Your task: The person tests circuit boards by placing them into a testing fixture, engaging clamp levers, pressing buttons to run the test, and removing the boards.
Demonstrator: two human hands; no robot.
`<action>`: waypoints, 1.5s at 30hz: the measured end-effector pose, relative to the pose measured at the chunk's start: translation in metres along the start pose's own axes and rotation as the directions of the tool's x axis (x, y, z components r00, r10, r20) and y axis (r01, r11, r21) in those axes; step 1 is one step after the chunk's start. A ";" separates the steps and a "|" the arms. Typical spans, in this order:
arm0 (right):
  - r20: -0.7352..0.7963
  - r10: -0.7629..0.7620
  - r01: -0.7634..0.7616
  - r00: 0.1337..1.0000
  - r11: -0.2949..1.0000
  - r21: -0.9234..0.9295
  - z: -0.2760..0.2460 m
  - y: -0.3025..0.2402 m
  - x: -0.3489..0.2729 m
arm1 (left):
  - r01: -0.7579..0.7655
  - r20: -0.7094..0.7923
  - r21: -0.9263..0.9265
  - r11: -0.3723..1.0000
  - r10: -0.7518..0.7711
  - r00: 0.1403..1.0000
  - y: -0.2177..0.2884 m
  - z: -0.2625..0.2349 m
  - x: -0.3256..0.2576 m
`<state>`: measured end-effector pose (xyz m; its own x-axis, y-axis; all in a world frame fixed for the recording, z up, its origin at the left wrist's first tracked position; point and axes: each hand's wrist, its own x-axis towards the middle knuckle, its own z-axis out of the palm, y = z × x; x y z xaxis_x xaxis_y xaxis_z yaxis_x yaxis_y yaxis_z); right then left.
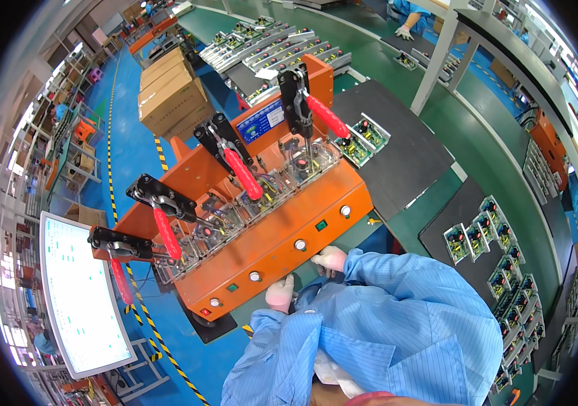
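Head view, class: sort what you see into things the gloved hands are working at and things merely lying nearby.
In hand:
- orange test fixture, front edge touched by left hand and right hand
- its red-handled clamps
- its round front buttons

Lying about:
- circuit boards on the dark mat
- cardboard boxes
- monitor
- racks of boards behind

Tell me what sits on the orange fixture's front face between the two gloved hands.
In the head view, between the left hand and right hand, the orange fixture shows bare orange panel; a round silver button sits just above that stretch.
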<state>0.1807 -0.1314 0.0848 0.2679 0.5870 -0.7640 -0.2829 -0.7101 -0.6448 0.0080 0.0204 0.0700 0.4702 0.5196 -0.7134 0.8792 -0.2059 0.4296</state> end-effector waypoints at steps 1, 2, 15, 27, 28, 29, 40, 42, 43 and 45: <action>-0.002 -0.003 0.003 1.000 1.000 0.003 0.000 0.000 0.000 | 0.005 0.003 -0.008 1.000 -0.005 1.000 0.000 0.000 -0.001; -0.003 -0.006 0.006 1.000 1.000 0.006 0.001 0.001 -0.001 | 0.011 0.006 -0.016 1.000 -0.011 1.000 0.000 0.000 -0.002; 0.002 0.002 -0.002 1.000 1.000 -0.009 -0.001 0.001 0.002 | 0.014 -0.003 -0.059 0.998 -0.014 1.000 0.007 -0.003 -0.007; 0.000 -0.007 0.007 1.000 1.000 -0.016 -0.001 0.003 0.001 | 0.002 -0.019 -0.087 0.996 -0.003 1.000 0.008 -0.001 -0.008; -0.001 -0.010 0.010 1.000 1.000 -0.009 -0.002 0.003 0.001 | 0.013 -0.014 -0.098 0.995 -0.015 1.000 0.009 -0.001 -0.009; 0.001 -0.010 0.010 1.000 1.000 -0.011 -0.001 0.003 0.001 | 0.015 -0.015 -0.100 0.995 -0.017 1.000 0.008 -0.001 -0.009; 0.005 -0.005 0.005 1.000 1.000 -0.004 -0.001 0.005 0.005 | -0.064 -0.051 -0.097 0.993 0.059 0.997 0.002 0.001 -0.004; 0.000 -0.002 0.002 1.000 1.000 -0.008 0.000 0.003 0.004 | -0.077 -0.057 -0.106 0.991 0.071 0.996 -0.001 0.003 -0.002; -0.003 0.000 0.000 1.000 1.000 -0.009 0.000 0.003 0.003 | -0.083 -0.060 -0.110 0.990 0.077 0.995 -0.002 0.003 -0.001; -0.005 0.000 0.000 1.000 1.000 -0.004 -0.001 0.003 0.002 | -0.088 -0.064 -0.108 0.990 0.081 0.995 -0.002 0.004 -0.001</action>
<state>0.1814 -0.1323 0.0813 0.2722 0.5848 -0.7641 -0.2797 -0.7118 -0.6443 0.0066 0.0172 0.0680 0.5343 0.5533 -0.6390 0.8211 -0.1603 0.5478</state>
